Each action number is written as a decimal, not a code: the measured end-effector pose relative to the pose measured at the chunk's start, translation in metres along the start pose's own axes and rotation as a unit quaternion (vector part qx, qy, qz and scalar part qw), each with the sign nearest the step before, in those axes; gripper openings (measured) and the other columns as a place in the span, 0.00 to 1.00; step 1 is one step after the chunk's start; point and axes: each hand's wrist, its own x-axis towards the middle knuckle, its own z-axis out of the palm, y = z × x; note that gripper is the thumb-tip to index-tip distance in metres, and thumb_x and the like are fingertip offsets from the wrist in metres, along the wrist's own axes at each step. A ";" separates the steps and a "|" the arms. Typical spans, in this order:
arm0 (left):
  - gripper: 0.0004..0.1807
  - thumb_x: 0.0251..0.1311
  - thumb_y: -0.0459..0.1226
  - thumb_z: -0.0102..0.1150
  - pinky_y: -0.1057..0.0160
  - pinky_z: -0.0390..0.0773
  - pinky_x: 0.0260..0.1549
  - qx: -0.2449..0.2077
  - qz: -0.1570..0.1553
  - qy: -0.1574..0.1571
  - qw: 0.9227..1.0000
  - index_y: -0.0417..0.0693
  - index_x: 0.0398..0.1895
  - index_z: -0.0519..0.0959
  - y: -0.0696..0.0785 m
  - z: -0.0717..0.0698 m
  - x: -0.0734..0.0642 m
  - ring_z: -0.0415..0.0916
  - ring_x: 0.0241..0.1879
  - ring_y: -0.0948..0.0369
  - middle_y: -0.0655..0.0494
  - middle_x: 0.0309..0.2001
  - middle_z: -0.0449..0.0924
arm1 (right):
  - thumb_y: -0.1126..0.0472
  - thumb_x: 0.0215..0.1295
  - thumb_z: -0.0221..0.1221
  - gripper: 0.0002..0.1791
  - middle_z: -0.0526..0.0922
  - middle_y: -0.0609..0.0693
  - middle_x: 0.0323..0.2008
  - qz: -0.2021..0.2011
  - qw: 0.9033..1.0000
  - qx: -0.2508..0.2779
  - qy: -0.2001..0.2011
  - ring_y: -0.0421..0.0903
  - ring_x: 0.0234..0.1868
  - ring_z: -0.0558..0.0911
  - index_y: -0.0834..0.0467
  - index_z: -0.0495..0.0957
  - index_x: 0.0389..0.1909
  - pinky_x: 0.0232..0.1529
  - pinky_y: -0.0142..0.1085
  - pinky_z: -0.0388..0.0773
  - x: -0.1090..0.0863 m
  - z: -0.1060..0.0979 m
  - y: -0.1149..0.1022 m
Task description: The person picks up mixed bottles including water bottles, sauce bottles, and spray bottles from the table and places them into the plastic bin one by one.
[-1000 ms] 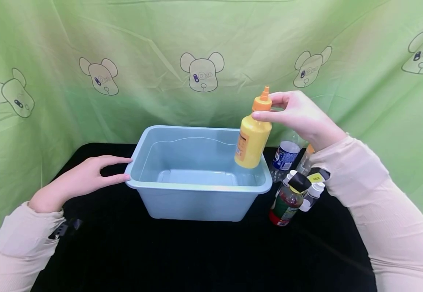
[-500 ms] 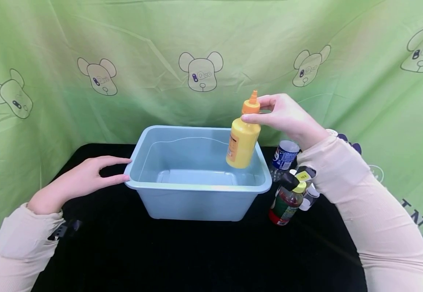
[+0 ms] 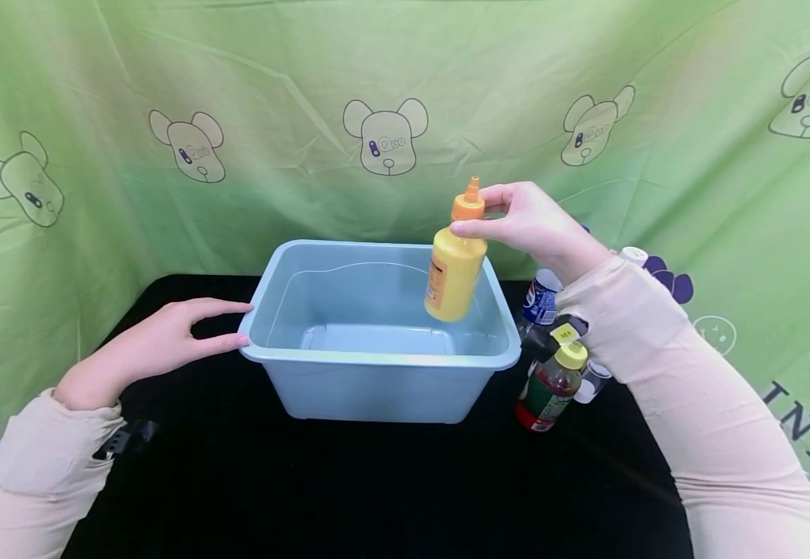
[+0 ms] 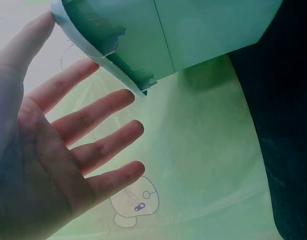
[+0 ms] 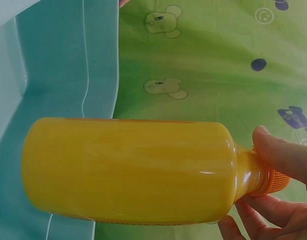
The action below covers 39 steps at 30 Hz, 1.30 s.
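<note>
A yellow squeeze bottle (image 3: pixel 455 273) with an orange nozzle cap hangs over the right part of a light blue plastic tub (image 3: pixel 377 388). My right hand (image 3: pixel 526 221) pinches it by the neck, just under the cap. The right wrist view shows the thumb and fingers on either side of the bottle's neck (image 5: pixel 251 172), its base pointing into the tub. At the tub's left end, my left hand (image 3: pixel 160 341) touches the rim with thumb and forefinger. In the left wrist view the fingers of this hand (image 4: pixel 58 135) are spread and straight beside the rim (image 4: pixel 113 70).
Right of the tub stand several bottles: one with a yellow cap and dark red contents (image 3: pixel 547 392), one with a blue Pepsi label (image 3: pixel 540 299), and a white-capped one partly hidden by the right sleeve. A green printed curtain (image 3: pixel 272 155) hangs behind the black cloth (image 3: pixel 377 489).
My right hand has carried the yellow squeeze bottle leftward and slightly down, further over the tub. The left hand has stayed at the rim.
</note>
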 end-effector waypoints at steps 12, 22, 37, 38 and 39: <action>0.27 0.58 0.52 0.59 0.45 0.68 0.58 -0.001 0.000 0.000 1.000 0.52 0.59 0.74 0.000 0.001 0.000 0.68 0.62 0.49 0.48 0.59 0.75 | 0.55 0.56 0.65 0.24 0.82 0.50 0.42 -0.003 1.000 -0.016 -0.015 0.47 0.52 0.73 0.64 0.76 0.50 0.63 0.45 0.64 0.007 0.007 -0.001; 0.28 0.58 0.52 0.59 0.45 0.68 0.58 -0.001 -0.005 -0.002 1.000 0.53 0.60 0.74 0.000 0.000 0.000 0.67 0.62 0.49 0.48 0.59 0.75 | 0.54 0.56 0.65 0.23 0.80 0.56 0.47 0.001 0.999 -0.043 -0.022 0.49 0.52 0.73 0.63 0.77 0.50 0.61 0.46 0.66 0.015 0.015 -0.003; 0.28 0.58 0.52 0.59 0.44 0.68 0.58 -0.004 -0.013 -0.004 1.000 0.53 0.60 0.73 0.000 0.000 0.000 0.67 0.63 0.48 0.47 0.60 0.74 | 0.55 0.56 0.65 0.21 0.79 0.57 0.47 0.010 0.997 -0.063 -0.032 0.49 0.50 0.73 0.63 0.78 0.47 0.56 0.42 0.71 0.024 0.029 -0.009; 0.28 0.58 0.52 0.59 0.44 0.68 0.58 -0.003 -0.012 -0.005 1.000 0.53 0.60 0.73 0.000 0.000 0.000 0.67 0.63 0.48 0.47 0.60 0.74 | 0.55 0.56 0.65 0.21 0.79 0.57 0.47 0.009 0.997 -0.063 -0.033 0.49 0.49 0.73 0.63 0.78 0.47 0.55 0.42 0.71 0.024 0.030 -0.010; 0.28 0.58 0.52 0.59 0.44 0.68 0.57 -0.003 -0.013 -0.006 1.000 0.53 0.60 0.73 0.000 0.000 0.000 0.67 0.62 0.48 0.47 0.60 0.74 | 0.54 0.56 0.65 0.20 0.79 0.56 0.46 0.009 0.997 -0.064 -0.035 0.49 0.49 0.73 0.63 0.78 0.46 0.54 0.41 0.71 0.025 0.030 -0.010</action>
